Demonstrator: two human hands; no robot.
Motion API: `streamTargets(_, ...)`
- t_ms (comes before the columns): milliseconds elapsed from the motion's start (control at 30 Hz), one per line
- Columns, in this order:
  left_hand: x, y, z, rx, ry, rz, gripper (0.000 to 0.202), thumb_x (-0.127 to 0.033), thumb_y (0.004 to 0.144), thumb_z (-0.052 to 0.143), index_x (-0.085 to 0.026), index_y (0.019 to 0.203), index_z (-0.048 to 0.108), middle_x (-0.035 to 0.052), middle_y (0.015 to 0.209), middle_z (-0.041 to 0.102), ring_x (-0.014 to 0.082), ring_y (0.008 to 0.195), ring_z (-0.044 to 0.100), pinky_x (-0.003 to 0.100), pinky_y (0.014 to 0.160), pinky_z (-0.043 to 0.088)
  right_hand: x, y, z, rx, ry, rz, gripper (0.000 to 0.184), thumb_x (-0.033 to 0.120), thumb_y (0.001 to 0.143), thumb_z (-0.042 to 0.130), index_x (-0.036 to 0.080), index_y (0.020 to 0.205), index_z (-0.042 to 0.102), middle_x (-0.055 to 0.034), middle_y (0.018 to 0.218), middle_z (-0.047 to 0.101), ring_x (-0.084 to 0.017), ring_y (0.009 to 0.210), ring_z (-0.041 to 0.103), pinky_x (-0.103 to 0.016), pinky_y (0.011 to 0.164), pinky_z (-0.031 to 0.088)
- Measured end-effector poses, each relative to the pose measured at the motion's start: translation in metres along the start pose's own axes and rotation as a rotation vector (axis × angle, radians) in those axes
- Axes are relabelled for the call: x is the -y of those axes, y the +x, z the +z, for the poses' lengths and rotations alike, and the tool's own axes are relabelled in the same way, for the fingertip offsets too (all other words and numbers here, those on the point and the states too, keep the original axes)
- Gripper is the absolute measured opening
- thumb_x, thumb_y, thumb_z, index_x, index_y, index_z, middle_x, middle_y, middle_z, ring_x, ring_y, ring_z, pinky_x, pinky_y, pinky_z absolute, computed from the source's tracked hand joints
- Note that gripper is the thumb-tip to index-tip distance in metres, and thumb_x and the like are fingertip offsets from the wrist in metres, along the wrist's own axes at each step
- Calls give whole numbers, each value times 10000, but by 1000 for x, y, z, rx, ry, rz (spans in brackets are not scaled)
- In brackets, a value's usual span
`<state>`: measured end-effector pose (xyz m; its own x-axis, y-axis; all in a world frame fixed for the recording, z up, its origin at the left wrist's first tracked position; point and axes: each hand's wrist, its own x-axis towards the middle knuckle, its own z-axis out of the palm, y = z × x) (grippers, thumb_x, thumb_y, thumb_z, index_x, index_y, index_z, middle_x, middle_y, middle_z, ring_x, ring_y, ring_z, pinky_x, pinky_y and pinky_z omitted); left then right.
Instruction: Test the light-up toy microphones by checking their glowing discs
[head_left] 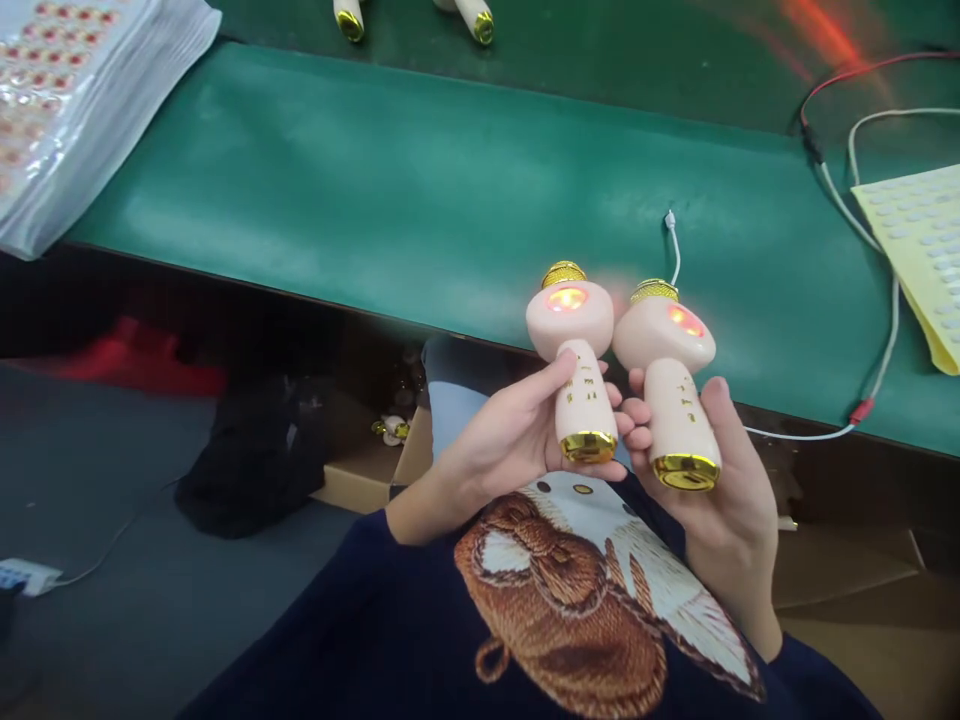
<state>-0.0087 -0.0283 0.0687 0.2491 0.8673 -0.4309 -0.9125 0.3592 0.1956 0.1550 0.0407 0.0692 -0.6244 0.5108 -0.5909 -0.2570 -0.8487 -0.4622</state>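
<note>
My left hand [517,435] is wrapped round the handle of a pale pink toy microphone [574,350] with gold caps at both ends and a red-orange light glowing on its head. My right hand [724,480] grips a second pink microphone [670,370] of the same kind, also lit. Both are held upright, side by side and nearly touching, just in front of the near edge of the green table [390,200], above my lap.
A white cable [885,330] with a red plug runs along the table's right side beside a yellow sticker sheet [919,250]. A plastic bag of parts [82,90] lies at far left. Two more microphones [480,18] lie at the back. A cardboard box [375,470] sits below.
</note>
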Motion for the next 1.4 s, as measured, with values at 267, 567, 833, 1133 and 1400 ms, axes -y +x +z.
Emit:
streamTargets(267, -8, 4, 15, 33, -7, -33, 454, -424, 1007, 332, -94, 1008, 644, 107, 823, 711, 216, 773, 713, 330, 649, 599, 3, 3, 2, -86, -78, -72, 416, 546, 931, 504, 208, 1035, 722, -45, 834, 709, -137, 647, 682, -220, 609, 606)
streamTargets(567, 13, 6, -23, -15, 75, 66, 268, -355, 952, 486, -163, 1104, 596, 86, 915, 668, 233, 772, 693, 338, 541, 596, -19, 15, -24, 28, -38, 21, 309, 436, 816, 689, 224, 1041, 689, -12, 760, 711, -165, 629, 676, -303, 616, 601)
streamTargets(833, 23, 12, -62, -47, 205, 60, 314, -299, 865, 636, -185, 1139, 533, 75, 905, 662, 235, 767, 684, 376, 577, 602, -35, 27, -54, 76, -123, 72, 355, 352, 813, 705, 211, 1126, 616, -36, 881, 743, -185, 725, 706, -306, 673, 586)
streamTargets(1133, 26, 17, -73, -183, 319, 152, 337, -324, 824, 645, -190, 1117, 545, 41, 821, 659, 172, 667, 658, 252, 523, 546, -38, 29, -54, 109, -268, 12, 359, 383, 827, 664, 213, 1131, 578, -19, 812, 711, -188, 684, 691, -297, 630, 564)
streamTargets(1400, 22, 19, -55, -278, 399, 194, 357, -396, 813, 607, -184, 1078, 494, 9, 776, 617, 147, 583, 617, 218, 404, 504, -36, 33, -41, 21, -306, -54, 368, 409, 787, 670, 196, 1069, 570, 0, 720, 675, -171, 575, 652, -262, 517, 520)
